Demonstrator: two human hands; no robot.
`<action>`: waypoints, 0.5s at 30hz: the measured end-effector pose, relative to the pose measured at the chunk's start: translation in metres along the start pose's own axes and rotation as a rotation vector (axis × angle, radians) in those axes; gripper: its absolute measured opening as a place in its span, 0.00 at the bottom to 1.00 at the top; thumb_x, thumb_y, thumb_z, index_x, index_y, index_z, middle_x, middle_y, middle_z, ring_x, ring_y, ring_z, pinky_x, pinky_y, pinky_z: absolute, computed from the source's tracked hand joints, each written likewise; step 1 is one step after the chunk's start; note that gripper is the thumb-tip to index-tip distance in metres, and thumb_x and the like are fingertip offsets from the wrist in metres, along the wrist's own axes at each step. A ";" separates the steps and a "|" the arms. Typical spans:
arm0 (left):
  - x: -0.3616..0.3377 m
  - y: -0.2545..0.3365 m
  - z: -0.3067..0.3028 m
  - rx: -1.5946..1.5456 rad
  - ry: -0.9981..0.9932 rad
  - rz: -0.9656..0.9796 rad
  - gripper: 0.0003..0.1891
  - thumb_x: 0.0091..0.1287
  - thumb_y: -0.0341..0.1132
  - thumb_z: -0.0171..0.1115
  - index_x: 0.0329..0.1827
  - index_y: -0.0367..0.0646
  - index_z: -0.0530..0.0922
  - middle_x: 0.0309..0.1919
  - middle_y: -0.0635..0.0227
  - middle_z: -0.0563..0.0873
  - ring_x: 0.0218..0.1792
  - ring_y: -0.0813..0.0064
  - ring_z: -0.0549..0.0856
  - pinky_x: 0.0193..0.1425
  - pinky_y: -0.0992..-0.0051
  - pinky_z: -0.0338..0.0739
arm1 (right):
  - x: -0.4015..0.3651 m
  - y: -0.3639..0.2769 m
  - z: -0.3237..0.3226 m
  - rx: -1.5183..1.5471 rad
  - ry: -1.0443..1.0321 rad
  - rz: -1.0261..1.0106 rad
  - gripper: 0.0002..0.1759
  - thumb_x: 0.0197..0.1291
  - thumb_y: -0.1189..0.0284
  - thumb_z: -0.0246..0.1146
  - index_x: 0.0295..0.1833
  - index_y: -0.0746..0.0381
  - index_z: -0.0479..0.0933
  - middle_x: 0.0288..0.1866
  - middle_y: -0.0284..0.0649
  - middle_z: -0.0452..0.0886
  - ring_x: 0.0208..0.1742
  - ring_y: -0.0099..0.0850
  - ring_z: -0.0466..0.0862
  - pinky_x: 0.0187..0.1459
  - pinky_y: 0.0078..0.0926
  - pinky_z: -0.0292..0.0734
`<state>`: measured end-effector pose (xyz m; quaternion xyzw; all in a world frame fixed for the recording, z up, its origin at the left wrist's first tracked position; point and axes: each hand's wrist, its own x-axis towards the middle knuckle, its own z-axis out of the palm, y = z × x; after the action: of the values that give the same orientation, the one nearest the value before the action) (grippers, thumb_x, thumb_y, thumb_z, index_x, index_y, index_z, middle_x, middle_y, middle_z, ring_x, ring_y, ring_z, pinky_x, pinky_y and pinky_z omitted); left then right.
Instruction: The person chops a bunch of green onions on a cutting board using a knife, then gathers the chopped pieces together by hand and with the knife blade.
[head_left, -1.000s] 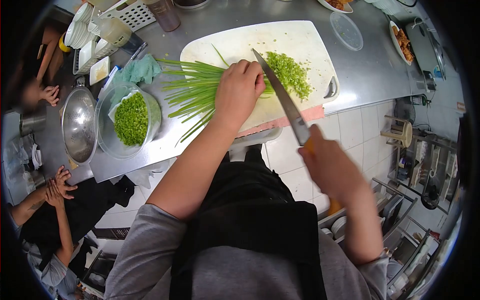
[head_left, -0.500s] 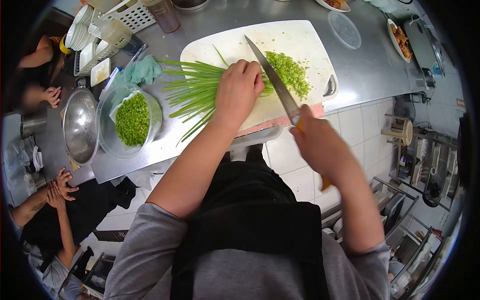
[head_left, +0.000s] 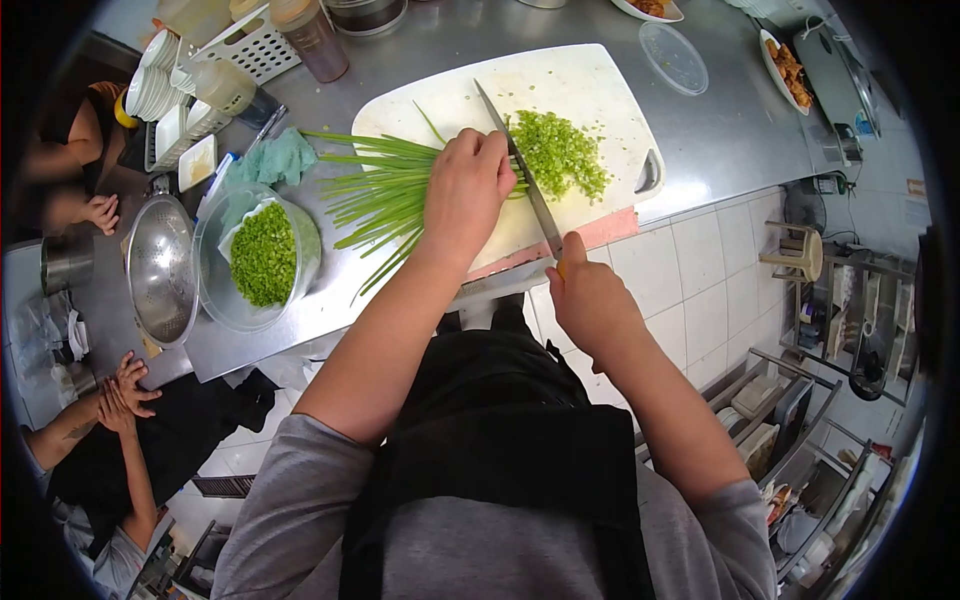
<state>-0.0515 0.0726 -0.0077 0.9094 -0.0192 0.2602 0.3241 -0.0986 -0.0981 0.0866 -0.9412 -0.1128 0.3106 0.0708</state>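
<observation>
- We look down from head height: the right hand [head_left: 590, 300] hangs just off the near edge of the cutting board [head_left: 590, 75], clenched around the handle of a long knife [head_left: 520, 170].
- The blade runs away from us across the cutting board, its flat side right beside the left knuckles.
- The left hand [head_left: 465, 190] rests on the middle of the cutting board, fingers curled, pressing down on a bunch of green onions [head_left: 375, 190].
- The long stalks trail off the left edge of the cutting board onto the steel counter [head_left: 720, 130].
- A heap of chopped onions [head_left: 557, 152] lies on the right half of the cutting board, just past the blade.
- Left of the cutting board stand a clear bowl [head_left: 203, 255] of chopped greens and a metal colander [head_left: 160, 270].
- A teal cloth [head_left: 285, 157] lies by the far left corner; a clear lid [head_left: 672, 58] lies past the far right corner.
- Risk, as we judge it: the blade sits so close to the knuckles that a fingertip uncurling could be nicked.
- The overhanging stalks could roll loose, and the heap could spill off the edge.
</observation>
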 end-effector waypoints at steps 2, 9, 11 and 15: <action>0.001 -0.002 0.000 0.035 -0.006 0.008 0.07 0.60 0.27 0.67 0.38 0.41 0.76 0.34 0.59 0.78 0.39 0.57 0.82 0.45 0.59 0.78 | 0.005 0.009 -0.014 -0.003 0.083 -0.118 0.17 0.74 0.67 0.56 0.55 0.70 0.66 0.32 0.59 0.85 0.36 0.58 0.87 0.39 0.52 0.84; 0.001 0.001 -0.001 -0.003 0.006 0.027 0.08 0.60 0.25 0.67 0.38 0.40 0.75 0.34 0.57 0.78 0.37 0.52 0.81 0.43 0.57 0.77 | 0.004 0.002 0.003 0.026 0.041 -0.021 0.18 0.73 0.67 0.57 0.56 0.69 0.63 0.30 0.58 0.84 0.35 0.59 0.87 0.39 0.54 0.82; -0.002 -0.001 -0.003 -0.011 -0.009 0.023 0.08 0.60 0.25 0.67 0.38 0.40 0.75 0.34 0.57 0.78 0.37 0.52 0.81 0.42 0.57 0.77 | 0.003 0.005 -0.025 0.084 0.022 -0.077 0.18 0.73 0.67 0.57 0.56 0.69 0.63 0.31 0.59 0.85 0.35 0.59 0.87 0.40 0.54 0.83; 0.000 0.000 -0.002 -0.001 0.002 0.015 0.08 0.60 0.24 0.66 0.38 0.40 0.75 0.34 0.57 0.78 0.37 0.51 0.81 0.42 0.57 0.77 | -0.027 0.001 -0.043 0.068 -0.047 -0.061 0.17 0.74 0.66 0.56 0.56 0.69 0.65 0.33 0.60 0.85 0.38 0.58 0.87 0.42 0.53 0.84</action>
<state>-0.0529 0.0735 -0.0064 0.9089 -0.0259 0.2633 0.3224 -0.0940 -0.1084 0.1365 -0.9268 -0.1324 0.3338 0.1096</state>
